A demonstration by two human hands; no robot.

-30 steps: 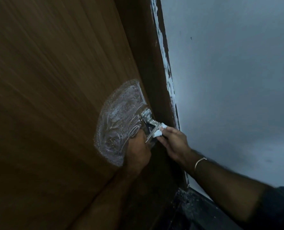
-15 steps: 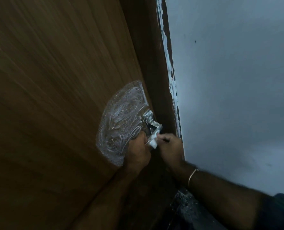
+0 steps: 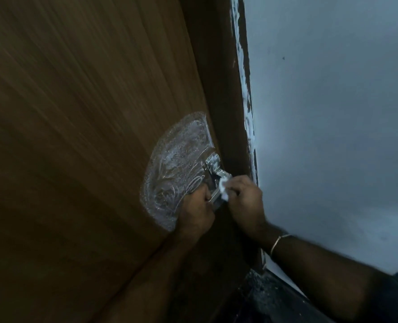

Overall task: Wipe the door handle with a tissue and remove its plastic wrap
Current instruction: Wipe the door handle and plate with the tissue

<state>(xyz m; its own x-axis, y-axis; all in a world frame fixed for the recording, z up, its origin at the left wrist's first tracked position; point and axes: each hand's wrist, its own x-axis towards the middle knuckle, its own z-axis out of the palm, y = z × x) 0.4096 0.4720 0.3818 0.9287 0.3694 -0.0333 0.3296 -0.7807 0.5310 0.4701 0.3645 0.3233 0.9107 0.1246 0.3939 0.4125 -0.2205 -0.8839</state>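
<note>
I see the right hand (image 3: 244, 201) pinching a crumpled white tissue (image 3: 223, 186) against the upper part of the silver door handle (image 3: 213, 173), which sticks out from the brown door (image 3: 88, 136) just above both hands. My left hand (image 3: 195, 210) sits just beside the right one, fingers curled round the lower end of the handle. Clear plastic wrap (image 3: 177, 169) lies spread flat on the door, above and to the left of the left hand, touching the handle's base. A thin bracelet (image 3: 277, 242) circles the right wrist, below the hand. The pale wall (image 3: 333, 124) stands beyond the right hand.
</note>
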